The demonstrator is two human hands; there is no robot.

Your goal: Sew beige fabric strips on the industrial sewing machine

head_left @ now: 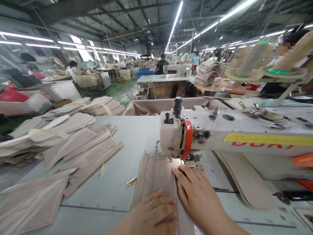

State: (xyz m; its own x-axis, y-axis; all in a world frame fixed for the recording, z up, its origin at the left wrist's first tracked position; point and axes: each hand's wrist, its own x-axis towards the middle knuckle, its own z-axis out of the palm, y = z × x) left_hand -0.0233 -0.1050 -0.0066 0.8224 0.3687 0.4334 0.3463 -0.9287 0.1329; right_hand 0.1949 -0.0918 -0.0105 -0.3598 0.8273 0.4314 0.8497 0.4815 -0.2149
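A beige fabric panel (156, 176) lies under the presser foot of a white sewing machine (205, 130). My left hand (153, 212), with a ring on one finger, rests on the panel's lower part, fingers stretched across it. My right hand (198, 192) lies flat along the panel's right edge, its fingertips close to the needle area. Both hands press the fabric and neither grips it. A gold zipper pull (132, 182) sticks out from the panel's left edge. The needle itself is hard to make out.
Sewn beige pieces (90, 156) lie on the left of the table, beside stacks of cut panels (61, 127). Rounded beige panels (246, 182) sit under the machine arm. Thread cones (254, 58) stand at right. A fabric-lined bin (146, 106) adjoins the far edge. Other people work beyond.
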